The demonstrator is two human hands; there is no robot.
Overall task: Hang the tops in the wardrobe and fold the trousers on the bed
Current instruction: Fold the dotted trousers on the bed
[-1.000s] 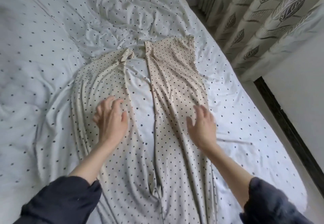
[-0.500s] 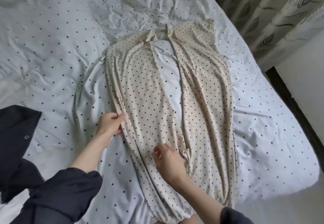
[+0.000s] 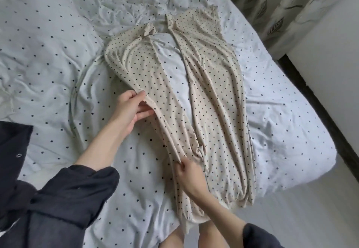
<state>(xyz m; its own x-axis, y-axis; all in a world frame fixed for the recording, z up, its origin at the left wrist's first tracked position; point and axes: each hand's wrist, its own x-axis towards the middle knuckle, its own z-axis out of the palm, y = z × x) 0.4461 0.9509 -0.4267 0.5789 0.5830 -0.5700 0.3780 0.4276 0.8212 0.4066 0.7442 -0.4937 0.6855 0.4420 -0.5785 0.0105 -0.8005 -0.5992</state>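
Both hands pinch the outer edge of one leg of the dotted trousers on the bed: left hand farther up, right hand nearer the waist.

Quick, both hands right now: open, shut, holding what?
Left hand: pinching the outer edge of the trousers, left leg.
Right hand: pinching the same leg nearer the waist.

No readable text anywhere (only dotted fabric).
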